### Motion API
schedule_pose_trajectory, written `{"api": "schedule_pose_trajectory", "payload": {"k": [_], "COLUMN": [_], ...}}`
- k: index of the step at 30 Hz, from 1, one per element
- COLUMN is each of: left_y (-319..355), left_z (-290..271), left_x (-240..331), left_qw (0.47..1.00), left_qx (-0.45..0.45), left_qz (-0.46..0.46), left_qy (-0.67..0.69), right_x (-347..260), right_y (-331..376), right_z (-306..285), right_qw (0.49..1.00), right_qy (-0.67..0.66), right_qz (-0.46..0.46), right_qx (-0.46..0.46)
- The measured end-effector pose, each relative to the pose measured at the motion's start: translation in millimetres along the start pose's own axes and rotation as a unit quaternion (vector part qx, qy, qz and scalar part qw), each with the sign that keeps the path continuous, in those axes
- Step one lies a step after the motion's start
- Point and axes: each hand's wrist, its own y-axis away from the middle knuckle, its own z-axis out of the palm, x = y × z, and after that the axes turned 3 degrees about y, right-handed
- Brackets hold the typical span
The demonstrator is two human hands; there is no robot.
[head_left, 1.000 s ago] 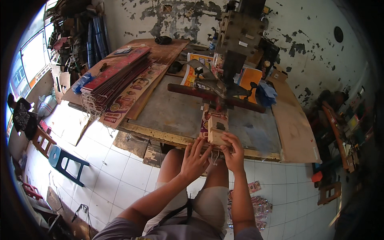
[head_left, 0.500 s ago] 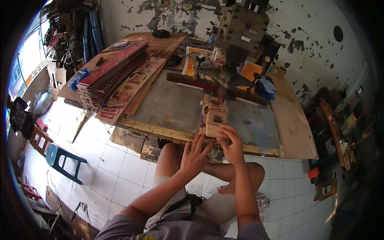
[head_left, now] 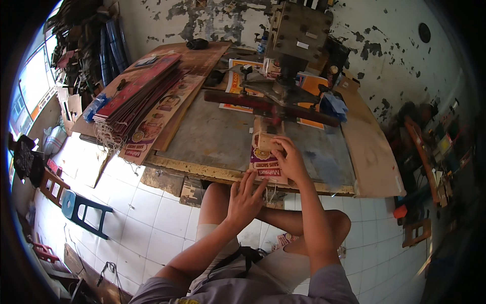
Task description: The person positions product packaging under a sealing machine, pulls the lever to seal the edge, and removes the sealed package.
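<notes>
A printed cardboard strip (head_left: 262, 163) in cream, purple and red lies on the grey tabletop (head_left: 202, 137), its near end at the table's front edge. My left hand (head_left: 244, 198) rests its outstretched fingers on that near end. Farther up the strip sits a small pale wooden block (head_left: 265, 142), with the fingers of my right hand (head_left: 292, 161) closed over its right side. The strip's far part runs under the dark red bar (head_left: 238, 100) of a heavy metal press (head_left: 298, 38). White strings hang below the table edge near my hands.
A stack of dark red boards with strings (head_left: 139, 93) lies at the left, beside a longer printed strip (head_left: 152, 121). Orange printed sheets (head_left: 310, 121) and a blue crumpled item (head_left: 334, 106) are behind the bar. A blue stool (head_left: 83, 210) stands on the floor at left.
My right hand has slid the wooden block away from the table's front edge, uncovering the strip's near printed part. My left hand stays near the edge. The view has shifted slightly.
</notes>
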Motion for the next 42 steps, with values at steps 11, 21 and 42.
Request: {"api": "schedule_pose_trajectory", "payload": {"k": [11, 21, 42], "left_y": [0, -1, -6], "left_z": [5, 8, 12], "left_x": [1, 0, -3], "left_qw": [1.0, 1.0, 1.0], "left_qx": [-0.003, 0.01, 0.019], "left_qz": [-0.012, -0.005, -0.01], "left_qy": [-0.015, -0.02, -0.016], "right_x": [10, 1, 3], "right_y": [5, 6, 14], "right_z": [7, 4, 9], "right_qw": [0.999, 0.987, 0.986], "right_qy": [0.0, 0.117, 0.102], "right_qz": [-0.028, -0.037, -0.053], "right_qx": [0.035, 0.104, 0.119]}}
